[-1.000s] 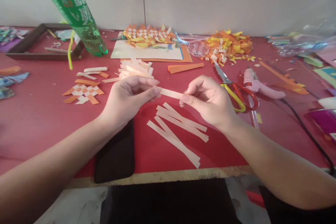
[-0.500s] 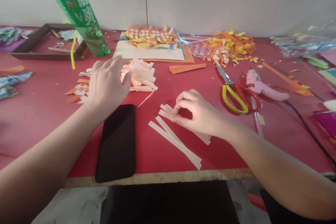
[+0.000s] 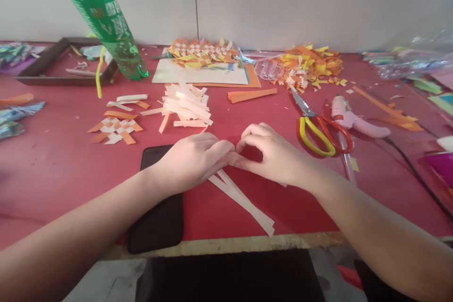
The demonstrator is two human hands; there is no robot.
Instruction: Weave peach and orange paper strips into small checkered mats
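I'm seeing pale strips [image 3: 255,210] lying just nearside of left hand [image 3: 198,158] and right hand [image 3: 267,151]; whether either's grasping, I can't tell.

I'm counting one green bottle [image 3: 109,23], one phone [image 3: 157,226], one pair of scissors [image 3: 310,113], one glue gun [image 3: 368,127] and one frame [image 3: 58,81] on this bench [image 3: 46,170]. One woven piece [image 3: 116,127] is lying near the phone, and the pale strips [image 3: 186,104] are overlapping too much to tally.

Left hand [image 3: 198,158]: back from paper pile [image 3: 186,105], now just beside right hand [image 3: 269,153], over loose strips [image 3: 246,200].
Woven piece [image 3: 116,128]: uncovered, now left of left hand.
Phone [image 3: 157,226]: upper part now crossed by left wrist.
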